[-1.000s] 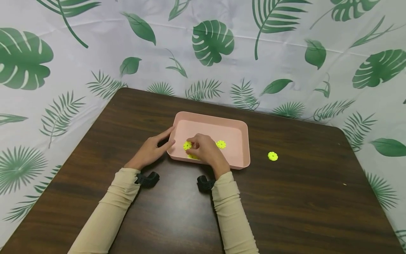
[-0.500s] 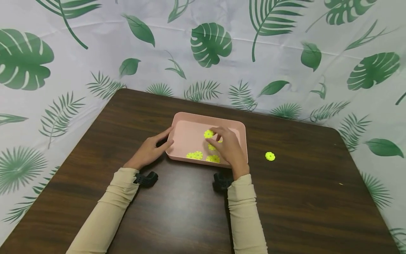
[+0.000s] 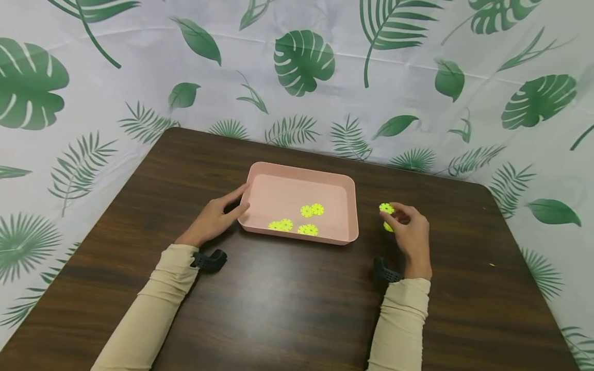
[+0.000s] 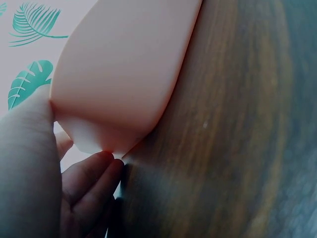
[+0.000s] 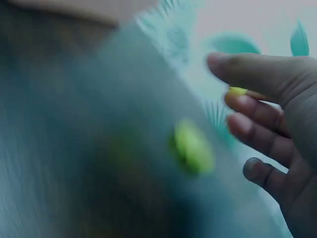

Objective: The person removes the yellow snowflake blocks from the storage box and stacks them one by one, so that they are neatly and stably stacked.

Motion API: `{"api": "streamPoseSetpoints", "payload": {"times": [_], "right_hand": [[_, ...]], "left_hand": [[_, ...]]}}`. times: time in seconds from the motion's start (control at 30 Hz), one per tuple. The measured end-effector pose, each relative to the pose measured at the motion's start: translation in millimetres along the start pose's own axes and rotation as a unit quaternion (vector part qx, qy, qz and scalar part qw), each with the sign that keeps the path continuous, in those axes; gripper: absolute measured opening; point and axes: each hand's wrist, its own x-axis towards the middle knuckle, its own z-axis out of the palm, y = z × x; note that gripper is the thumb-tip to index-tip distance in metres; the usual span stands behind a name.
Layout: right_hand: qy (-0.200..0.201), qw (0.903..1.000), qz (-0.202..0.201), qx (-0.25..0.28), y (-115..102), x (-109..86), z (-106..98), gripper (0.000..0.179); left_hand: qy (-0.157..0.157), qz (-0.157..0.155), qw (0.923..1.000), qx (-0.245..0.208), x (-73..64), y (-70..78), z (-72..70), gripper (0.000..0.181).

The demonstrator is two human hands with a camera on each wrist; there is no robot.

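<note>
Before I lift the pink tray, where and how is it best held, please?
Probably at the two short ends of the pink tray, one hand from each side: its walls rise all round, the left hand touches the left end, and the right end is free. Keep it level, as yellow discs lie inside.

I see a dark brown, wood-grained tabletop (image 3: 464, 319) with rounded far corners, a soft sheen on it between six and seven o'clock of my view and a pale fleck (image 3: 492, 265) near four. Round from eight through twelve to four runs a creased white cloth (image 3: 352, 95) printed with green leaves, one broad slitted leaf (image 3: 301, 61) at twelve.
</note>
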Motion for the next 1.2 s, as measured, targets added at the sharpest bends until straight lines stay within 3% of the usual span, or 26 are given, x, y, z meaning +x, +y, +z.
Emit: {"api": "streamPoseSetpoints", "payload": {"times": [0.17, 0.43, 1.2], "right_hand": [[-0.017, 0.9975, 0.067, 0.013, 29, -9.4, -12, 0.043], [-0.020, 0.9952, 0.094, 0.021, 36, -10.2, -15, 0.042], [-0.061, 0.9942, 0.089, 0.001, 40, -9.7, -17, 0.047]], "left_hand": [[-0.002, -0.007, 1.0000, -0.004, 0.0, 0.3, 1.0, 0.066], [0.002, -0.005, 1.0000, 0.004, 1.2, -0.7, 0.7, 0.065], [0.006, -0.004, 1.0000, -0.005, -0.3, -2.3, 3.8, 0.065]]}}
